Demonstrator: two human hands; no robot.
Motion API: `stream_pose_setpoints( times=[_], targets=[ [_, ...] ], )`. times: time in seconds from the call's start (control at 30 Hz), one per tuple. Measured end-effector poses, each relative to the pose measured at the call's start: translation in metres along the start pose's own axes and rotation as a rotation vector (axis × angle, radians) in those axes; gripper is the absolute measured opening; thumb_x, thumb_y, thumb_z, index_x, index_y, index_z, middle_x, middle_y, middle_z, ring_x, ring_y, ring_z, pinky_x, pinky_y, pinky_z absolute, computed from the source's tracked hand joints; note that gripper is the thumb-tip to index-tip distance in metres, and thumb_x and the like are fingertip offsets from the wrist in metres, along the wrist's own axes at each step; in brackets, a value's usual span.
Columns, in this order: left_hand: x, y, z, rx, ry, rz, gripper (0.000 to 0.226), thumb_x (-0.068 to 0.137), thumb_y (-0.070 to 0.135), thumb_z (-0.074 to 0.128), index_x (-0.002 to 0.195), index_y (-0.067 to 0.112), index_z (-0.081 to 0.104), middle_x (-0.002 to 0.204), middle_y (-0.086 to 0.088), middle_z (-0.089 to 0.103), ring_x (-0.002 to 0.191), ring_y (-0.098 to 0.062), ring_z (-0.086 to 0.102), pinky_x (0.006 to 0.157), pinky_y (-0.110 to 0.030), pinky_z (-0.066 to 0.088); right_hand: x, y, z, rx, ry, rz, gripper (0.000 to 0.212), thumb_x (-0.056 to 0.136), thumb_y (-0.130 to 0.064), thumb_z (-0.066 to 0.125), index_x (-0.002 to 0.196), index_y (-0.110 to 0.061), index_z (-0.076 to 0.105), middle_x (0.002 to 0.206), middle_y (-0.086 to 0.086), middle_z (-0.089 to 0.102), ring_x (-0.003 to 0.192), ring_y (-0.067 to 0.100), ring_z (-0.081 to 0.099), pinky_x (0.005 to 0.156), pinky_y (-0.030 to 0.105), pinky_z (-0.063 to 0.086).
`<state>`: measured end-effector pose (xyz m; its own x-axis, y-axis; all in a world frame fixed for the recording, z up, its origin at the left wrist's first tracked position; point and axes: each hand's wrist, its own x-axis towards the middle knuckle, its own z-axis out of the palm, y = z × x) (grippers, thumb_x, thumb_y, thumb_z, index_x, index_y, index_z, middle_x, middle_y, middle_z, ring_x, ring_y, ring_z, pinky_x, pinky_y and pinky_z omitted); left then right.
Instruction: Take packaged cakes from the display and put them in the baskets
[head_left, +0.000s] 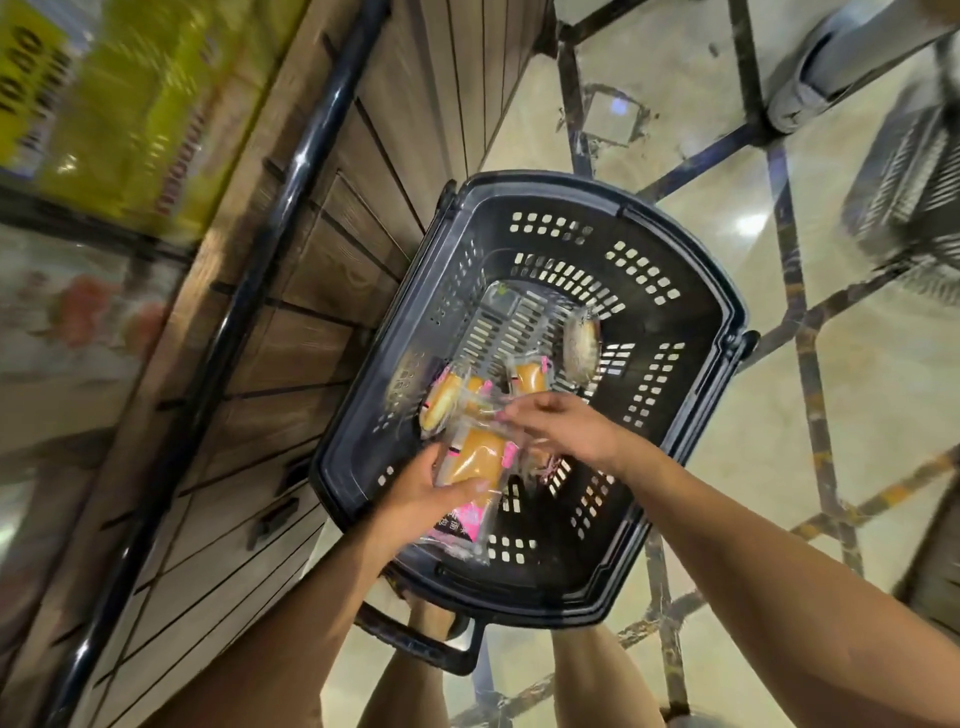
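Beside the dark wood-panelled display (322, 291), on the glossy tiled floor (857, 415), stands a black plastic basket (691, 291) with perforated walls and a slotted bottom. Inside it lie oblong golden cakes (441, 400), clear-wrapped with pink print. The left hand (415, 493) grips one more packaged cake (475, 457) over the basket, thumb on top. The right hand (561, 421) reaches its fingertips to the lying cakes; whether it pinches one, I cannot tell.

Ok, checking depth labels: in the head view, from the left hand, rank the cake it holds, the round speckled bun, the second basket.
1. Held cake, in left hand.
2. Round speckled bun, in black basket.
3. Second basket, upper right.
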<state>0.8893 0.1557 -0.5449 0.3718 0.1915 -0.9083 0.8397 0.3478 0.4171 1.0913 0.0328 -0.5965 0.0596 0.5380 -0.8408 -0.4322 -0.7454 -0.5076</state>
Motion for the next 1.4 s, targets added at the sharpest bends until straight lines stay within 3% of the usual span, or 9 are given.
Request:
stream_pose_setpoints(
  times=[0.13, 0.37, 0.5, 0.7, 0.8, 0.93, 1.07, 1.2, 1.4],
  targets=[
    [0.001, -0.007, -0.007, -0.091, 0.206, -0.002, 0.033, 0.091, 0.028, 0.078, 0.120, 0.025, 0.062, 0.109, 0.007, 0.072, 0.098, -0.007, 0.068, 0.071, -0.018, 0.048, 0.028, 0.018, -0.026, -0.180, 0.428, 0.099, 0.020, 0.098, -0.019, 0.064, 0.115, -0.011, 0.070, 0.113, 0.009, 0.071, 0.107, 0.031, 0.068, 0.098, 0.040, 0.055],
    [0.013, -0.014, -0.009, -0.105, 0.323, 0.010, 0.057, 0.083, 0.050, 0.082, 0.127, 0.024, 0.058, 0.122, 0.005, 0.068, 0.109, -0.014, 0.065, 0.095, -0.036, 0.051, 0.040, 0.032, 0.000, -0.406, 0.333, 0.188, 0.034, 0.084, -0.032, 0.077, 0.111, -0.012, 0.074, 0.105, 0.007, 0.073, 0.099, 0.024, 0.071, 0.068, 0.019, 0.049],
    [0.017, -0.014, -0.008, -0.097, 0.336, 0.014, 0.044, 0.085, 0.046, 0.081, 0.117, 0.029, 0.056, 0.108, 0.010, 0.067, 0.093, -0.002, 0.061, 0.077, -0.022, 0.047, 0.075, 0.076, 0.019, -0.507, 0.254, 0.222, 0.037, 0.085, -0.046, 0.064, 0.112, -0.021, 0.064, 0.106, 0.000, 0.068, 0.102, 0.024, 0.068, 0.091, 0.038, 0.056],
    [0.016, -0.014, -0.003, -0.097, 0.387, 0.083, 0.072, 0.091, 0.039, 0.076, 0.152, 0.025, 0.041, 0.119, 0.020, 0.059, 0.103, 0.002, 0.058, 0.087, -0.018, 0.041, 0.078, 0.084, 0.031, -0.445, 0.548, 0.450, 0.059, 0.085, -0.029, 0.078, 0.124, -0.007, 0.040, 0.093, 0.004, 0.055, 0.084, 0.021, 0.055, 0.073, 0.032, 0.044],
    [0.013, -0.015, -0.004, -0.097, 0.357, 0.086, 0.082, 0.092, 0.053, 0.069, 0.159, 0.025, 0.032, 0.156, 0.001, 0.046, 0.137, -0.019, 0.049, 0.104, -0.032, 0.037, 0.071, 0.073, 0.029, -0.469, 0.545, 0.469, 0.047, 0.091, -0.020, 0.071, 0.125, -0.001, 0.045, 0.094, 0.007, 0.053, 0.092, 0.025, 0.058, 0.078, 0.032, 0.047],
    [0.001, -0.010, -0.002, -0.165, 0.340, 0.047, 0.060, 0.098, 0.047, 0.063, 0.151, 0.027, 0.042, 0.137, 0.013, 0.054, 0.119, -0.009, 0.052, 0.102, -0.031, 0.036, 0.048, 0.060, 0.018, -0.424, 0.436, 0.424, 0.027, 0.095, -0.015, 0.061, 0.116, 0.001, 0.061, 0.112, 0.018, 0.066, 0.104, 0.031, 0.067, 0.091, 0.037, 0.057],
    [-0.015, 0.002, -0.003, -0.173, 0.345, 0.000, 0.018, 0.102, 0.038, 0.062, 0.118, 0.032, 0.054, 0.107, 0.016, 0.060, 0.096, 0.000, 0.057, 0.078, -0.025, 0.042, 0.011, 0.032, 0.018, -0.234, 0.366, 0.442, 0.005, 0.092, -0.004, 0.066, 0.096, -0.003, 0.068, 0.111, 0.020, 0.072, 0.096, 0.031, 0.073, 0.068, 0.034, 0.061],
    [-0.041, 0.023, -0.001, -0.175, 0.418, -0.058, 0.029, 0.092, 0.044, 0.072, 0.116, 0.031, 0.063, 0.109, -0.001, 0.073, 0.103, -0.025, 0.070, 0.087, -0.043, 0.056, -0.045, -0.003, 0.028, -0.111, 0.270, 0.442, 0.027, 0.092, -0.003, 0.069, 0.118, -0.001, 0.063, 0.107, 0.017, 0.073, 0.083, 0.027, 0.075, 0.073, 0.039, 0.065],
    [-0.106, 0.070, 0.016, -0.170, 0.470, -0.004, 0.033, 0.089, 0.036, 0.077, 0.113, 0.026, 0.057, 0.110, -0.002, 0.070, 0.103, -0.025, 0.068, 0.094, -0.042, 0.053, -0.173, -0.075, 0.055, -0.089, 0.147, 0.118, 0.056, 0.082, -0.013, 0.077, 0.125, -0.025, 0.043, 0.106, 0.001, 0.061, 0.080, 0.014, 0.059, 0.071, 0.041, 0.058]
  ],
)
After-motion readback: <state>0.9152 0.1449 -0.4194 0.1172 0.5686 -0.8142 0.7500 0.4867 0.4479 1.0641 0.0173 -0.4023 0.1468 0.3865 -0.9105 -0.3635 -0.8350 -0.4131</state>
